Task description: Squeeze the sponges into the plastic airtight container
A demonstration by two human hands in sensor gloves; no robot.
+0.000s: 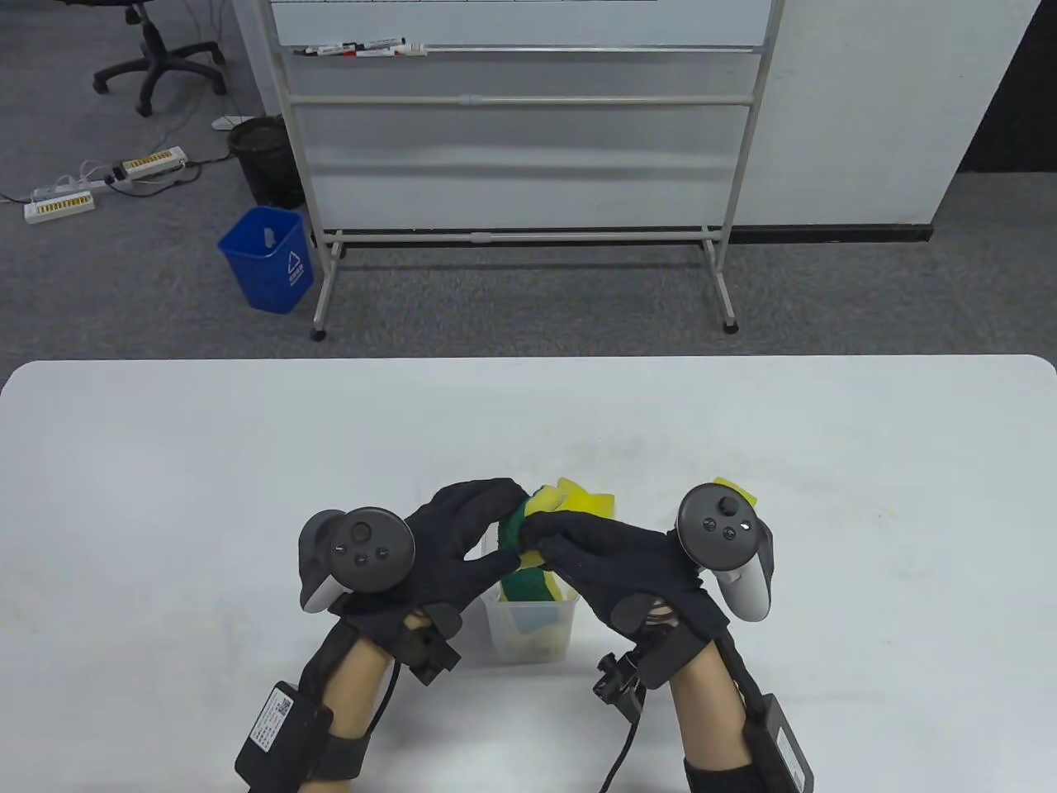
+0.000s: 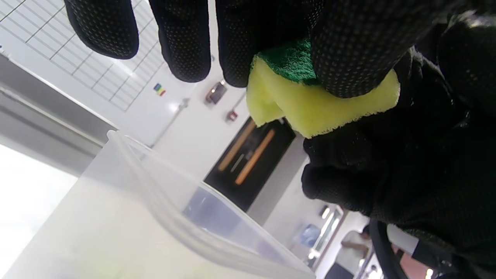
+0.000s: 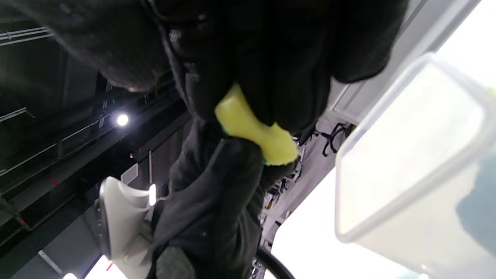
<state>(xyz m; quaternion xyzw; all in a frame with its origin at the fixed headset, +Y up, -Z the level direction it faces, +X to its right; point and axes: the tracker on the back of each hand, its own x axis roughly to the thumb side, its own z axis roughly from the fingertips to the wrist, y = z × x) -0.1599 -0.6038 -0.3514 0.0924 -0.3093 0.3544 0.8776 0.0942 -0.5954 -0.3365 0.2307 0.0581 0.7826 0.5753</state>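
A clear plastic container (image 1: 528, 632) stands on the white table between my hands, with a green-and-yellow sponge (image 1: 528, 588) in it. My left hand (image 1: 475, 537) and my right hand (image 1: 570, 541) both grip one yellow sponge with a green scouring side (image 1: 516, 529) and hold it squeezed just above the container's mouth. The left wrist view shows my fingers (image 2: 348, 46) pressing this sponge (image 2: 310, 104) above the container's rim (image 2: 162, 186). The right wrist view shows the sponge (image 3: 255, 133) bent between the gloves beside the container (image 3: 410, 162).
More yellow sponges (image 1: 588, 499) lie on the table (image 1: 165, 496) just behind the container, and another one (image 1: 737, 489) peeks out behind my right hand's tracker. A whiteboard stand (image 1: 528, 165) and a blue bin (image 1: 268, 258) are on the floor beyond the table.
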